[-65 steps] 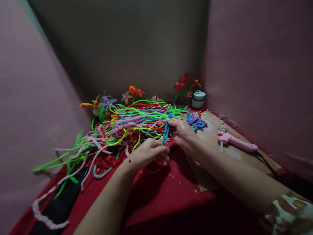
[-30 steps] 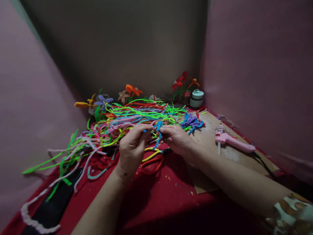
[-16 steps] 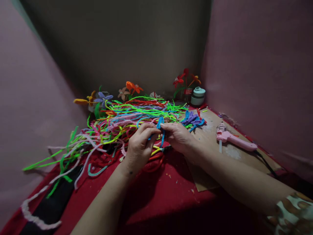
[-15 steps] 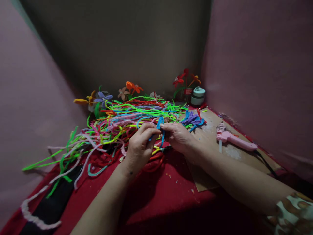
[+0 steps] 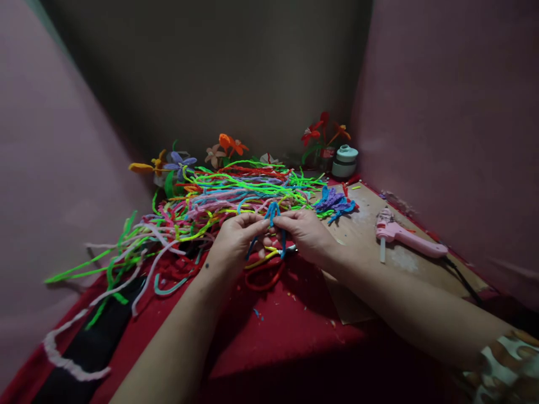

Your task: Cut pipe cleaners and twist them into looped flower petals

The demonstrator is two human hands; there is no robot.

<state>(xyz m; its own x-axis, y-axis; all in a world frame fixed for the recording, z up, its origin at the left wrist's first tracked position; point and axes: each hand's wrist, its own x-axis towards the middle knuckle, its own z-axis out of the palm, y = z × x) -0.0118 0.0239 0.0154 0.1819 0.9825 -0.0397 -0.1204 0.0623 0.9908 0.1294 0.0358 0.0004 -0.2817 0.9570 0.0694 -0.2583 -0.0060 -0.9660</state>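
Left hand (image 5: 238,234) and right hand (image 5: 306,231) pinch close together (forearms (image 5: 181,325) slanting inward).

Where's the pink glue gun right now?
In the head view, the pink glue gun lies on the brown board at right, to the right of the right hand and the purple-and-blue fuzzy pieces.

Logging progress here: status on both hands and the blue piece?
Left hand and right hand pinching blue piece. Looped on top, strands dangling. Yellow-and-red-handled tool below, on red cloth.
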